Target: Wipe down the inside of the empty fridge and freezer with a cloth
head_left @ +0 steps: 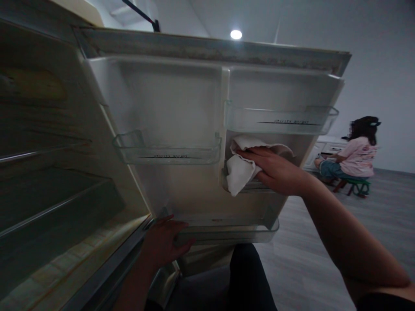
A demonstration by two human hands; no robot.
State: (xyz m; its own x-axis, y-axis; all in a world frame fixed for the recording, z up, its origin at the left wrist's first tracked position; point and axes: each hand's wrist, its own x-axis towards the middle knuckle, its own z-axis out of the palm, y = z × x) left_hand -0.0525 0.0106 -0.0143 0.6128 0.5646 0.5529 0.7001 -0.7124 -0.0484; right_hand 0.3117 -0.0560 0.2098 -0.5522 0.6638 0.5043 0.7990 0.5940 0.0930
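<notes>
My right hand (275, 168) presses a white cloth (241, 170) against the inside of the open fridge door (181, 185), just under the upper right door shelf (275, 119). Part of the cloth is bunched beneath the fingers, and its lower corner hangs down. My left hand (170, 239) is at the left end of the bottom door shelf (227, 235), fingers apart and nothing in them. Whether it rests on the shelf's rim is hard to tell. Higher on the left, a clear door shelf (168, 155) is fixed to the door.
On the left the fridge interior (35, 172) stands open, dark, with glass shelves. A person (355, 151) in a pink shirt sits on a green stool (356, 185) at the right, by a white cabinet (333, 147). My knee (248, 268) is below the door's bottom shelf.
</notes>
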